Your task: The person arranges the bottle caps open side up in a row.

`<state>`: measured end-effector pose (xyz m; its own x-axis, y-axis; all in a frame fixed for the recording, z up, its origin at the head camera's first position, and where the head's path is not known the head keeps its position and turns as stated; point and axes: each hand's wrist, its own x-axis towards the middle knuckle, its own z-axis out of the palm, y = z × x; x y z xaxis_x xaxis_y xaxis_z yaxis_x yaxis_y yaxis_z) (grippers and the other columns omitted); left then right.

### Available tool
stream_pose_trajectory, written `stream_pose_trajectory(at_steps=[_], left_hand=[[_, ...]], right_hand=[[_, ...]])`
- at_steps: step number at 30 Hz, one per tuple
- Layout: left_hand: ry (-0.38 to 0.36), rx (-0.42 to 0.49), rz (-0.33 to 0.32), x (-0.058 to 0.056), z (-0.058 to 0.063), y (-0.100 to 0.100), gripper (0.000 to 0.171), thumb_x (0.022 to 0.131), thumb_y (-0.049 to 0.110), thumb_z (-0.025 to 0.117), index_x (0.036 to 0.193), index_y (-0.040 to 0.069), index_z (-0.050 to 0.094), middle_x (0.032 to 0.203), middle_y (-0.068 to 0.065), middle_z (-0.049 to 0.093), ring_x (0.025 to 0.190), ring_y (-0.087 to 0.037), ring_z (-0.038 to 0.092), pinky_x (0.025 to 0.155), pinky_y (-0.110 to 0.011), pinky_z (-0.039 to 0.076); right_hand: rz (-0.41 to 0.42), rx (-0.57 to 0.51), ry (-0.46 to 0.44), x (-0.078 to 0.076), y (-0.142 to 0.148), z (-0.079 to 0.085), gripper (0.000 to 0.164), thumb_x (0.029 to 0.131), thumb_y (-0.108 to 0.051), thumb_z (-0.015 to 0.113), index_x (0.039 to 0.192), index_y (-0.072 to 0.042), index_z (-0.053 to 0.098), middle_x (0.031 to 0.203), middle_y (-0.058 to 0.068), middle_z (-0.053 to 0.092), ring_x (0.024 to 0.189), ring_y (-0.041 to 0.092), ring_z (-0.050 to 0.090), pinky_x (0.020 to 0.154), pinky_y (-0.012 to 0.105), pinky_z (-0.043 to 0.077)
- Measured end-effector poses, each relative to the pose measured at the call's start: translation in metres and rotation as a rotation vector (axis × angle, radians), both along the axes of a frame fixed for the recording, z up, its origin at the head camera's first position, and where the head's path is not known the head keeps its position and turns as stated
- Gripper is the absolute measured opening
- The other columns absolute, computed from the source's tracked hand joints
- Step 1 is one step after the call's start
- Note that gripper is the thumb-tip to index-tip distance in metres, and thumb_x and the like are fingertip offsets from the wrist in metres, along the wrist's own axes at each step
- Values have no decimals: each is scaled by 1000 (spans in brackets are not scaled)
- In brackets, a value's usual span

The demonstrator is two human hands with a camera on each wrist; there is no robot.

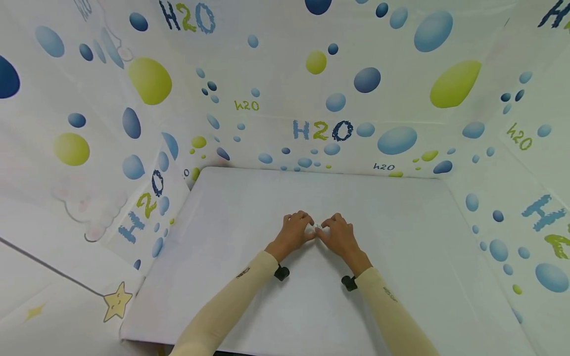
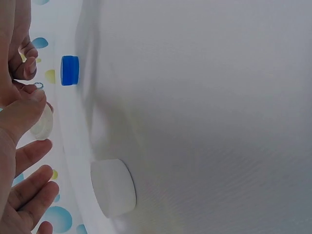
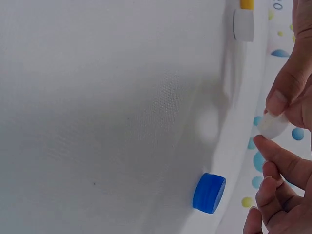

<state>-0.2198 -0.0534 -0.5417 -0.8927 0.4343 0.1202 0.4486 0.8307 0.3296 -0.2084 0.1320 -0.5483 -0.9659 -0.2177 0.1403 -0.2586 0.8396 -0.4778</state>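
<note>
Both hands meet over the middle of the table in the head view, fingertips together around a small white disc (image 1: 317, 227). My left hand (image 1: 295, 231) pinches it from the left, its thumb close to the disc (image 2: 42, 124) in the left wrist view while the lower fingers spread loosely. From the other side my right hand (image 1: 340, 237) pinches it too; in the right wrist view the disc (image 3: 273, 125) sits between a thumb and a forefinger. The hands hide what lies right behind them in the head view.
A blue screw cap (image 2: 69, 70) and a white cylindrical cap (image 2: 114, 187) stand on the white table (image 1: 392, 212) near the hands. A yellow piece (image 3: 247, 4) adjoins the white cap in the right wrist view. Patterned sheeting (image 1: 276, 59) rises behind the table.
</note>
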Motion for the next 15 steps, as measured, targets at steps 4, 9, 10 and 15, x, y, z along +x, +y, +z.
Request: stream_pose_trajectory(at_steps=[4, 9, 10, 15], left_hand=[[33, 20, -1, 3, 2, 0, 33, 98, 40, 77, 119, 15, 71, 130, -7, 64, 123, -28, 63, 108, -55, 43], [31, 24, -2, 4, 0, 0, 33, 98, 40, 77, 119, 16, 70, 131, -6, 64, 124, -27, 63, 109, -54, 43], [27, 25, -2, 4, -1, 0, 33, 98, 41, 77, 118, 15, 70, 132, -6, 64, 124, -27, 63, 109, -54, 43], [31, 37, -3, 6, -2, 0, 30, 97, 40, 78, 114, 16, 70, 129, -5, 65, 122, -26, 64, 108, -53, 43]], right_hand=[[-33, -31, -69, 1, -1, 1, 38, 102, -40, 68, 108, -5, 79, 112, 13, 61, 98, 30, 64, 89, 55, 45], [-67, -75, -131, 3, -3, 1, 40, 103, -42, 64, 105, -5, 79, 114, 14, 61, 101, 32, 65, 94, 57, 44], [-72, -84, -139, 3, -4, 1, 40, 103, -42, 64, 104, -5, 78, 114, 14, 61, 101, 32, 65, 95, 58, 44], [-89, -132, -148, 7, -6, 2, 42, 103, -42, 61, 100, -4, 77, 112, 15, 62, 101, 33, 64, 94, 59, 44]])
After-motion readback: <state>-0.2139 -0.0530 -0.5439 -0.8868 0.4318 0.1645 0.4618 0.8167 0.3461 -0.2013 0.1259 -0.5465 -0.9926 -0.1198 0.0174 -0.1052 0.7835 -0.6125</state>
